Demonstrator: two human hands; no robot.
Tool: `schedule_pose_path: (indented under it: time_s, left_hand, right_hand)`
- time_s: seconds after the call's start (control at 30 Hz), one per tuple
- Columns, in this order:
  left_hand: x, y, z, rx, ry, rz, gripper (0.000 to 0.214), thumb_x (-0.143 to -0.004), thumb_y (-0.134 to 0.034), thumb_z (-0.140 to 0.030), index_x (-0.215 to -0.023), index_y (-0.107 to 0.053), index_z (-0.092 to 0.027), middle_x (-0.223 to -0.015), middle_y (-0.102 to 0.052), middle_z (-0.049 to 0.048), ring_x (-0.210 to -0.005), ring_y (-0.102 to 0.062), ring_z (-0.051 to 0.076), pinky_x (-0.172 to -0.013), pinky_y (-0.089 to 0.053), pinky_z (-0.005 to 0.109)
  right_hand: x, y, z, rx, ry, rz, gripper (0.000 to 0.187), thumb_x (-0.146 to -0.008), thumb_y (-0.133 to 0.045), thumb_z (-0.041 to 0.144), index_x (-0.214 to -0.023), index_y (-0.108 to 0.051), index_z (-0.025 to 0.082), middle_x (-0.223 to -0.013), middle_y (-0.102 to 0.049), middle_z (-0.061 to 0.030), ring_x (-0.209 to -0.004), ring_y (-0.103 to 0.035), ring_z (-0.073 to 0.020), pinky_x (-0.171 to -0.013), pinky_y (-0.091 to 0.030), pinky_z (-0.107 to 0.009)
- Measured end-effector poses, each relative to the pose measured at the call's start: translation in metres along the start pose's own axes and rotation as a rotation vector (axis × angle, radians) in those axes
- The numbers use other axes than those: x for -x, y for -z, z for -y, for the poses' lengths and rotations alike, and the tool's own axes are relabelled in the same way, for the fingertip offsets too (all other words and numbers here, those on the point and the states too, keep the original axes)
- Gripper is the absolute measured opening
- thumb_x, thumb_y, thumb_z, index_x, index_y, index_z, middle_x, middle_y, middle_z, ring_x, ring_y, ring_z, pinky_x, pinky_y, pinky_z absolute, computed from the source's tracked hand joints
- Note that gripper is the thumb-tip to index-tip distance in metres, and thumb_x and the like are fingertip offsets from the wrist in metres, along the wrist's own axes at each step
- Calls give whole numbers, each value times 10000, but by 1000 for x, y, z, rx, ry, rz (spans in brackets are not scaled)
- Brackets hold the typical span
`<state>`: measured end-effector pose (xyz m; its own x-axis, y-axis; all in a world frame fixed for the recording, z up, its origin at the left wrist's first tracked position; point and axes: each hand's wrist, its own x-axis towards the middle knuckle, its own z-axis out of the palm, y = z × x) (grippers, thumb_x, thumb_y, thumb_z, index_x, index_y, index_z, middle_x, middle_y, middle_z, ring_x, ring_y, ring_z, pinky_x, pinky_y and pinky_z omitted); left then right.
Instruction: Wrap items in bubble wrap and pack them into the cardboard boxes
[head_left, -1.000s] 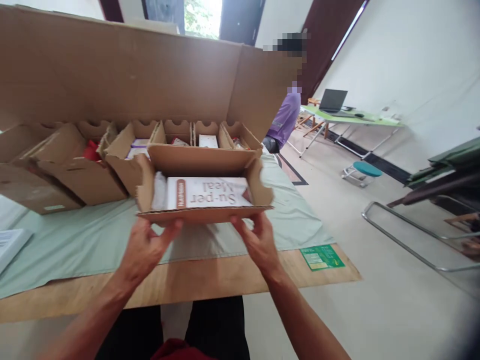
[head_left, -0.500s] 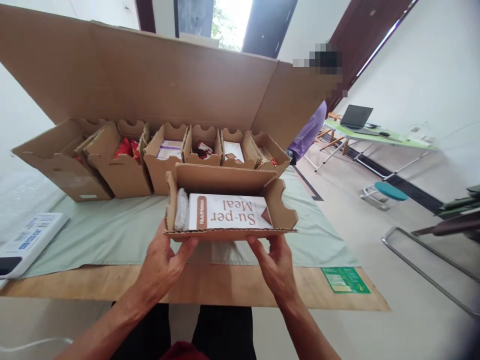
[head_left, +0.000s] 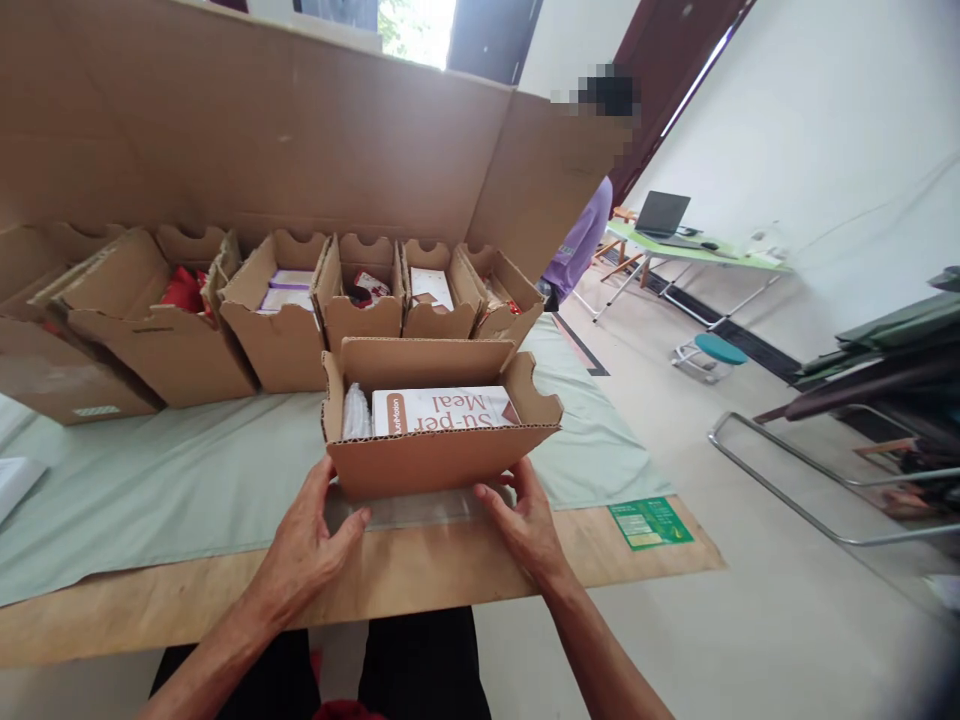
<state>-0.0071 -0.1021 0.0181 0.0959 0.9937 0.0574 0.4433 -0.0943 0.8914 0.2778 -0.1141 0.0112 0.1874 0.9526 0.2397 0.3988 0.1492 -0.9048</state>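
In the head view an open-topped cardboard box stands in front of me at the table's near side. It holds a white carton printed "Su-per Meal", upside down to me, and a bubble-wrapped item at its left end. My left hand is at the box's lower left corner, thumb apart from the cardboard. At the lower right corner is my right hand, its thumb also spread away. Both hands look open; some fingertips are hidden by the box, so I cannot tell whether they touch it.
Several cardboard bins with packets and cartons stand in a row behind the box, before a tall cardboard panel. A green cloth covers the table. A person in a purple top is beyond the panel, near a laptop table.
The box has tipped more upright and come down, showing more of its front wall. My thumbs have come off its front edge. The camera view has swung right.
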Motion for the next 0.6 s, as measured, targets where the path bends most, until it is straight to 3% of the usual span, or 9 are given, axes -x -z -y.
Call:
schedule_pose_path:
  time_s: [0.1, 0.17, 0.27, 0.37, 0.5, 0.6]
  left_hand:
    - [1, -9, -6, -36, 31, -5, 533, -882, -588, -449, -1348, -489, -210, -1265, -664, 119, -1097, -678, 315, -613, -513, 331]
    - [0, -16, -8, -43, 41, -30, 508, -884, -591, -453, -1325, -497, -217, -1248, -664, 108, -1077, -683, 310, -607, -502, 328]
    - [-3, -27, -14, 1, -4, -24, 533, -882, -600, -402, -1372, -489, -224, -1274, -654, 106, -1129, -664, 309, -767, -566, 392]
    - [-15, -46, -27, 80, -98, 32, 622, -858, -614, -327, -1454, -459, -242, -1313, -649, 108, -1184, -645, 312, -942, -566, 469]
    - [-35, -83, -49, 163, -208, 144, 776, -826, -618, -261, -1560, -366, -228, -1446, -583, 148, -1356, -544, 357, -1109, -478, 558]
    - [-39, -112, -58, 180, -266, 220, 885, -826, -612, -248, -1626, -234, -220, -1610, -420, 176, -1494, -392, 393, -1185, -384, 627]
  right_hand:
    - [-1, -4, 4, -3, 23, -4, 473, -880, -705, 452, -1290, -576, 255, -1258, -684, -75, -1075, -647, -274, -922, -535, -418]
    - [1, -4, 5, 7, 16, -19, 474, -877, -701, 440, -1296, -579, 254, -1261, -685, -74, -1079, -646, -278, -916, -539, -416]
    - [3, 5, 2, 28, -43, -48, 439, -873, -693, 446, -1254, -597, 248, -1201, -699, -71, -1025, -653, -273, -843, -558, -393]
    - [-2, 28, -5, 40, -92, -99, 473, -857, -706, 494, -1244, -594, 247, -1188, -699, -77, -979, -656, -272, -777, -566, -381]
    - [-15, 74, -19, 57, -74, -211, 492, -830, -747, 509, -1226, -604, 254, -1224, -686, -76, -1012, -654, -277, -903, -548, -442]
    - [-24, 105, -31, -5, -64, -256, 488, -807, -772, 475, -1217, -614, 263, -1190, -692, -66, -1035, -649, -278, -956, -532, -465]
